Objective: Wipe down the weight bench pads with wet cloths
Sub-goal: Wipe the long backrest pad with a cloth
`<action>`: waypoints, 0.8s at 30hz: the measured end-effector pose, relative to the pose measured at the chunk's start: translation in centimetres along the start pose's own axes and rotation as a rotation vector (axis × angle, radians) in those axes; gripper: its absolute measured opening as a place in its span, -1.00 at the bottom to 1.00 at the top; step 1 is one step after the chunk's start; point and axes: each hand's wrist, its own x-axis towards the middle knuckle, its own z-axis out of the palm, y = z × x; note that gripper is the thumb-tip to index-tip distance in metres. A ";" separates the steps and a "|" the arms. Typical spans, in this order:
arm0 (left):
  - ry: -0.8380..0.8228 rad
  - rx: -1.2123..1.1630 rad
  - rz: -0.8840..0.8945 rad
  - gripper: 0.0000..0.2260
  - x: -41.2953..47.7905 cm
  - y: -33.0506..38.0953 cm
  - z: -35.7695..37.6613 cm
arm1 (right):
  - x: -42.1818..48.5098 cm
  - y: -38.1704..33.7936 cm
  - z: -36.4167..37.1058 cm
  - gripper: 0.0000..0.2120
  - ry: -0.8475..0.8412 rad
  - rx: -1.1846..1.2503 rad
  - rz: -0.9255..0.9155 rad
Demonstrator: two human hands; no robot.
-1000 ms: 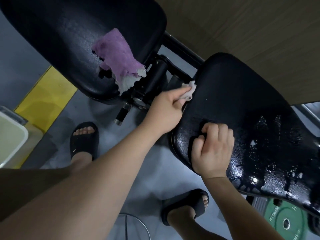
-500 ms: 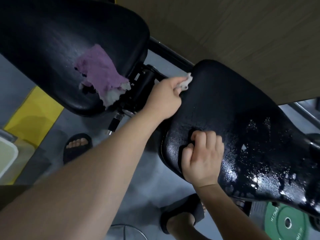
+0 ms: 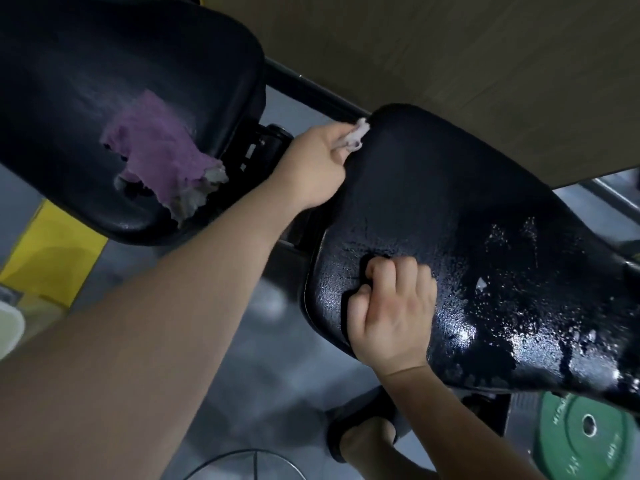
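Observation:
Two black bench pads fill the view. The right pad (image 3: 467, 209) is wet and glistening toward its lower right. My left hand (image 3: 311, 168) grips a small white cloth (image 3: 356, 136) and holds it against the top left edge of that pad. My right hand (image 3: 391, 313) is curled into a fist and rests on the pad's near edge; whether it holds anything is hidden. A purple and white cloth (image 3: 162, 157) lies crumpled on the left pad (image 3: 104, 64), near its lower right edge.
A black frame bar (image 3: 311, 91) and hinge run between the pads. A green weight plate (image 3: 585, 441) lies on the floor at lower right. A sandalled foot (image 3: 363, 431) stands below the right pad. Yellow floor marking (image 3: 45, 261) and a pale bin rim (image 3: 8, 323) sit at left.
My left hand has slid the white cloth up along the right pad's left edge to its top corner. My right fist has stayed on the pad's near edge.

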 end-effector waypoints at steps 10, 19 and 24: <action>-0.002 -0.006 -0.016 -0.63 3.1 1.2 0.7 | 0.0 0.1 0.0 -0.77 -0.023 0.006 0.008; -0.043 -0.016 -0.072 -0.66 5.2 1.4 0.6 | -0.1 0.4 -0.2 -0.78 -0.032 0.018 0.009; -0.118 -0.074 -0.043 -0.67 6.5 1.6 0.1 | 0.2 0.6 -0.1 -0.78 -0.017 0.018 0.000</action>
